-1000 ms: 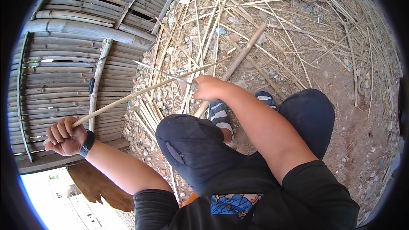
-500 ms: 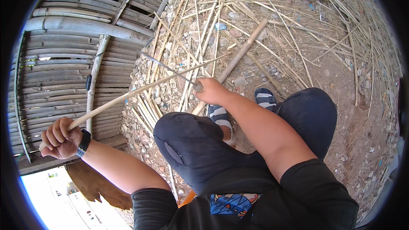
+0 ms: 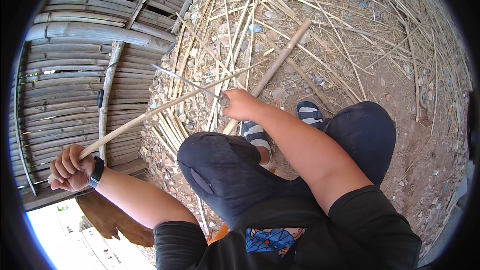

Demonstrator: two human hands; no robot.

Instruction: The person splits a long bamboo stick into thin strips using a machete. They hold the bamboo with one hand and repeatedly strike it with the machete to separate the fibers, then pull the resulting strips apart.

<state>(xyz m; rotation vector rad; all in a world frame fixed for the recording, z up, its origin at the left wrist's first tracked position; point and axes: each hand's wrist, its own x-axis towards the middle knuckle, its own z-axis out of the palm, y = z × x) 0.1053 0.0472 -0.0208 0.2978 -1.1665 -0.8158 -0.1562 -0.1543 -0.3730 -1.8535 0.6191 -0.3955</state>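
Observation:
My left hand (image 3: 72, 168) is closed round the near end of a long pale bamboo strip (image 3: 132, 122), at the far left. The strip slants up and to the right, and its thin far end passes beyond my right hand. My right hand (image 3: 243, 104) grips the handle of a long, narrow-bladed knife (image 3: 182, 78); the fist covers most of the handle. Pointing up and left, the blade crosses the strip a little ahead of that hand. Whether the edge bites into the strip cannot be made out.
A slatted bamboo wall (image 3: 65, 90) rises at the left. Loose bamboo strips (image 3: 240, 35) litter the stony ground ahead. Beyond my right hand lies a thick round pole (image 3: 282, 60). My bent knees (image 3: 225, 170) and sandalled feet (image 3: 256, 132) are just below my hands.
My right hand has shifted slightly left with the knife, and the blade tip now reaches farther left past the strip. My left hand keeps its hold, nearly unmoved.

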